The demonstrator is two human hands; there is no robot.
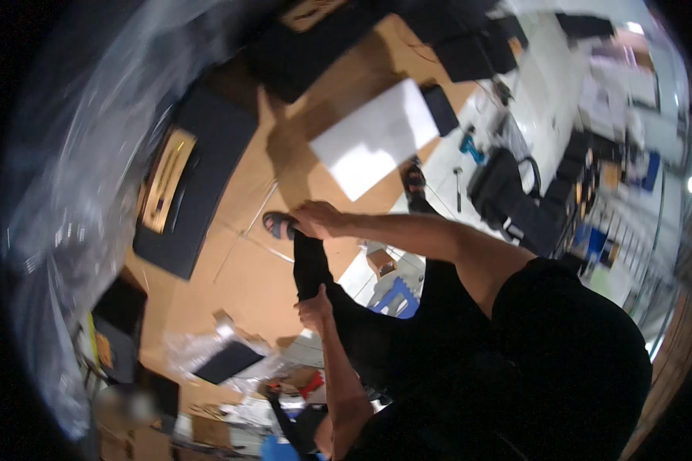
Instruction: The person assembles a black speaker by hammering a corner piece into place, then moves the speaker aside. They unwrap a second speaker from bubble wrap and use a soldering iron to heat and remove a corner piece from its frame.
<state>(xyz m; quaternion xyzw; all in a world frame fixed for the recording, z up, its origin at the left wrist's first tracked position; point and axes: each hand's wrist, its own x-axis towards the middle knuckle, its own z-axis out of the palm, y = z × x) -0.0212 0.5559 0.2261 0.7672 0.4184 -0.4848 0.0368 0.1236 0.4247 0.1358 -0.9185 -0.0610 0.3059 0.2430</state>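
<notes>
A black trouser leg [310, 265] stretches across the middle of the view, down to my foot in a dark strapped sandal [278, 225]. My right hand [321, 220] is closed at the trouser hem beside the ankle; its fingertips are partly hidden and blurred. Farther up the same leg, my left hand [314, 309] is closed around the black cloth with the fingers bent. Above my right hand, a white rectangular panel [377, 134] lies on brown sheeting [238, 253]. My other sandalled foot [414, 178] rests near the panel's lower corner.
Black boxy pieces [215, 138] with tan inserts stand left and at the top. Clear plastic film [77, 200] covers the left side. A black backpack [507, 196], a hammer [458, 188] and a teal tool [471, 146] lie on the right. A small cardboard box [380, 263] sits beside my legs.
</notes>
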